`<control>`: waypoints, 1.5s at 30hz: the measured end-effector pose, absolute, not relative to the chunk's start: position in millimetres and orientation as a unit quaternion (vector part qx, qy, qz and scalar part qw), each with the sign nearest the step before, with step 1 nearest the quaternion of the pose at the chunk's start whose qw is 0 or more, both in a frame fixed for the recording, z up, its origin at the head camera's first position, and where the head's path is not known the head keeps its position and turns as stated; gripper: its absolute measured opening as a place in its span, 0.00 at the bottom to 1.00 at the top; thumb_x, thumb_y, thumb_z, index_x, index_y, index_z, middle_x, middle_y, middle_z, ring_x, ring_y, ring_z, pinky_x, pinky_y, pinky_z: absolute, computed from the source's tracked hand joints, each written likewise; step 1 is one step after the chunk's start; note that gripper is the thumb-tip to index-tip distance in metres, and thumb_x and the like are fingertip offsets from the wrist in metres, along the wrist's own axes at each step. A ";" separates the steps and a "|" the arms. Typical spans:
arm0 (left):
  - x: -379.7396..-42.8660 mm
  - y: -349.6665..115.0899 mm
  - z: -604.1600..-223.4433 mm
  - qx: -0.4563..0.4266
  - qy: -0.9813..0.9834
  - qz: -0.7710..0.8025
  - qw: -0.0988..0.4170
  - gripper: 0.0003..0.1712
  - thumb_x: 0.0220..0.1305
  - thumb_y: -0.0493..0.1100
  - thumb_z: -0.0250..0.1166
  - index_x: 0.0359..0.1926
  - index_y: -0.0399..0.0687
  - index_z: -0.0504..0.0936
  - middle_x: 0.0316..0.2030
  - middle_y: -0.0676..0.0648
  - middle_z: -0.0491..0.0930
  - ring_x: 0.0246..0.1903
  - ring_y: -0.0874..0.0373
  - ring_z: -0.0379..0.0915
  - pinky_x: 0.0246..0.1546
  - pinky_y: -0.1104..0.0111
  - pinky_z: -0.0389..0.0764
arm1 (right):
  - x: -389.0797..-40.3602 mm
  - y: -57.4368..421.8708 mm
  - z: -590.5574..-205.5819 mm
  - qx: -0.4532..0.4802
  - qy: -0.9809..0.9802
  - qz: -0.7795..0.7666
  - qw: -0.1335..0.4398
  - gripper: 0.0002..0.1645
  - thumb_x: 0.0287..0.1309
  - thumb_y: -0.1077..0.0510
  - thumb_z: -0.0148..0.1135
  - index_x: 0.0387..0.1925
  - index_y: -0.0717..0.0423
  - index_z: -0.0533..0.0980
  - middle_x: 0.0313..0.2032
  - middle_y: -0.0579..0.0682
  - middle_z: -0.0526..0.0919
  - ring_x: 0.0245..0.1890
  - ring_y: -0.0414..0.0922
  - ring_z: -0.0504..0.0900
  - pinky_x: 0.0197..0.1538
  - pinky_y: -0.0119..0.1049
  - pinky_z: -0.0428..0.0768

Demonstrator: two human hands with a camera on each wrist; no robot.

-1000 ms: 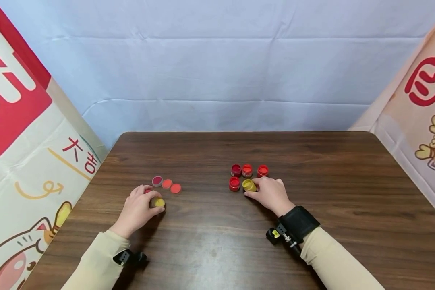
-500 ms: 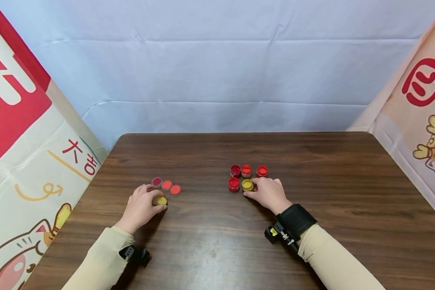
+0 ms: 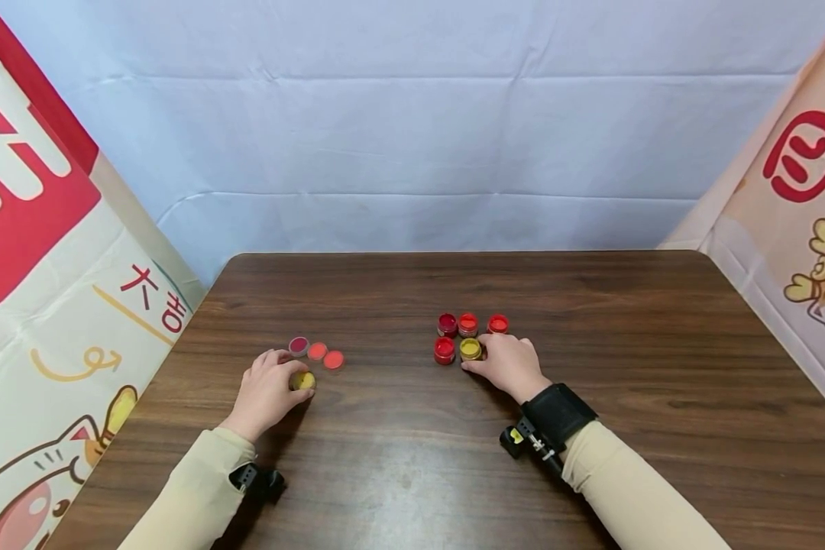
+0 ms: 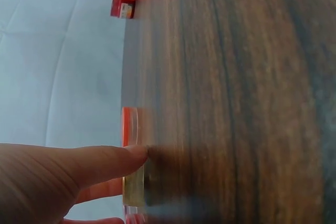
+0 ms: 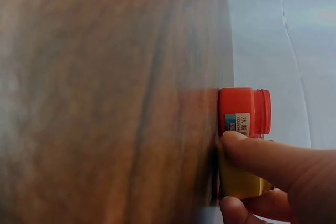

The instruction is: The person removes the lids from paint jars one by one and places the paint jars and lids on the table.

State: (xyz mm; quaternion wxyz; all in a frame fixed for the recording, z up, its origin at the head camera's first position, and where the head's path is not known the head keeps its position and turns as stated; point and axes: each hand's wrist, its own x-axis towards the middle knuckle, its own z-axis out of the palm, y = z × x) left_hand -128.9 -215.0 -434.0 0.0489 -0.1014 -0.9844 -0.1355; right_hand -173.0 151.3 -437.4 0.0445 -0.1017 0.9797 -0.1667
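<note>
My left hand (image 3: 264,393) pinches a yellow lid (image 3: 305,380) between thumb and fingers at the table's left. In the left wrist view this lid (image 4: 134,190) stays low at the tabletop, partly behind the thumb. My right hand (image 3: 512,367) grips an uncapped yellow paint jar (image 3: 470,349) that stands upright. The right wrist view has the thumb across that jar (image 5: 241,179), with a labelled red jar (image 5: 236,103) just past it. Other open paint jars surround it: a red one (image 3: 444,351) to its left, a dark red one (image 3: 447,325) and two red ones behind.
Beyond my left hand lie a dark red lid (image 3: 299,346) and two orange-red lids, one of them the nearer lid (image 3: 333,359). The brown wooden table (image 3: 385,443) ends at a pale cloth backdrop (image 3: 412,153). Printed banners hang at both sides.
The yellow jar, slightly tilted a second ago, now stands straight in my right hand. My left hand has shifted slightly right with the yellow lid. The other jars and lids stay put.
</note>
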 end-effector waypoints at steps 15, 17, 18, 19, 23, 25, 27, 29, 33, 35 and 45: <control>-131.4 -215.9 -435.6 -0.094 -0.986 -0.132 0.042 0.20 0.47 0.47 0.74 0.41 0.44 0.83 0.48 0.33 0.72 0.54 0.32 0.61 0.47 0.38 0.64 | -172.1 153.7 -434.8 -0.099 0.977 -0.181 0.052 0.22 0.49 0.45 0.69 0.40 0.56 0.78 0.23 0.45 0.77 0.24 0.44 0.75 0.32 0.41 0.64; -131.4 -215.7 -435.7 -0.093 -0.986 -0.135 0.040 0.20 0.47 0.47 0.74 0.42 0.43 0.83 0.48 0.33 0.73 0.54 0.32 0.61 0.47 0.38 0.64 | -169.4 158.2 -432.2 -0.103 0.976 -0.183 0.059 0.22 0.49 0.45 0.69 0.39 0.56 0.78 0.20 0.45 0.74 0.23 0.43 0.73 0.32 0.41 0.63; -131.0 -215.5 -435.5 -0.093 -0.986 -0.136 0.040 0.21 0.47 0.47 0.74 0.42 0.43 0.83 0.48 0.34 0.73 0.53 0.33 0.61 0.47 0.38 0.64 | -167.4 161.1 -430.5 -0.105 0.975 -0.183 0.063 0.23 0.49 0.45 0.69 0.40 0.57 0.78 0.21 0.45 0.74 0.24 0.43 0.73 0.33 0.42 0.64; -130.6 -215.5 -435.1 -0.092 -0.986 -0.136 0.041 0.21 0.47 0.47 0.74 0.42 0.43 0.83 0.48 0.34 0.73 0.53 0.33 0.62 0.47 0.38 0.64 | -165.0 164.4 -429.0 -0.108 0.975 -0.181 0.066 0.24 0.49 0.44 0.69 0.42 0.57 0.78 0.22 0.46 0.75 0.25 0.43 0.74 0.34 0.42 0.66; -128.4 -214.3 -431.4 -0.095 -0.984 -0.144 0.053 0.22 0.46 0.47 0.74 0.43 0.42 0.82 0.49 0.33 0.73 0.53 0.34 0.63 0.47 0.40 0.65 | -154.6 180.3 -424.6 -0.127 0.976 -0.163 0.074 0.34 0.48 0.42 0.68 0.51 0.61 0.76 0.35 0.52 0.79 0.38 0.50 0.77 0.41 0.49 0.71; -128.3 -211.9 -428.4 -0.104 -0.981 -0.151 0.063 0.23 0.47 0.47 0.74 0.43 0.41 0.82 0.50 0.32 0.72 0.53 0.34 0.64 0.47 0.40 0.65 | -150.0 188.4 -422.9 -0.132 0.976 -0.154 0.078 0.36 0.47 0.41 0.69 0.52 0.62 0.75 0.41 0.57 0.78 0.43 0.54 0.76 0.43 0.52 0.72; -129.1 -207.6 -425.0 -0.119 -0.977 -0.161 0.074 0.24 0.47 0.46 0.74 0.44 0.40 0.81 0.51 0.31 0.72 0.53 0.34 0.64 0.48 0.41 0.66 | -145.9 195.6 -420.3 -0.134 0.975 -0.153 0.084 0.38 0.46 0.41 0.70 0.53 0.62 0.74 0.45 0.60 0.76 0.45 0.57 0.75 0.44 0.54 0.73; -130.0 -201.2 -421.5 -0.136 -0.972 -0.171 0.082 0.24 0.47 0.46 0.74 0.45 0.40 0.81 0.52 0.32 0.72 0.54 0.35 0.64 0.48 0.42 0.66 | -142.6 201.8 -417.4 -0.136 0.974 -0.156 0.093 0.40 0.44 0.41 0.71 0.53 0.63 0.74 0.45 0.61 0.75 0.44 0.57 0.75 0.44 0.55 0.73; -130.3 -184.3 -413.0 -0.165 -0.960 -0.203 0.097 0.22 0.45 0.45 0.75 0.43 0.42 0.81 0.52 0.35 0.72 0.54 0.39 0.66 0.49 0.44 0.66 | -137.4 210.2 -411.3 -0.137 0.968 -0.172 0.119 0.40 0.40 0.44 0.74 0.52 0.64 0.73 0.42 0.59 0.75 0.40 0.54 0.76 0.41 0.51 0.76; -129.4 -174.2 -408.1 -0.178 -0.954 -0.220 0.103 0.22 0.45 0.45 0.75 0.43 0.44 0.81 0.53 0.37 0.72 0.53 0.42 0.67 0.50 0.45 0.66 | -136.1 213.2 -409.8 -0.135 0.967 -0.177 0.127 0.38 0.39 0.46 0.75 0.50 0.64 0.74 0.40 0.57 0.75 0.39 0.53 0.76 0.39 0.50 0.76; -118.5 -119.0 -383.0 -0.260 -0.928 -0.252 0.086 0.20 0.52 0.47 0.71 0.46 0.47 0.81 0.51 0.45 0.74 0.49 0.49 0.72 0.51 0.53 0.68 | -137.7 214.3 -411.2 -0.155 0.964 -0.186 0.110 0.23 0.42 0.52 0.74 0.39 0.62 0.78 0.33 0.51 0.77 0.32 0.46 0.75 0.36 0.45 0.76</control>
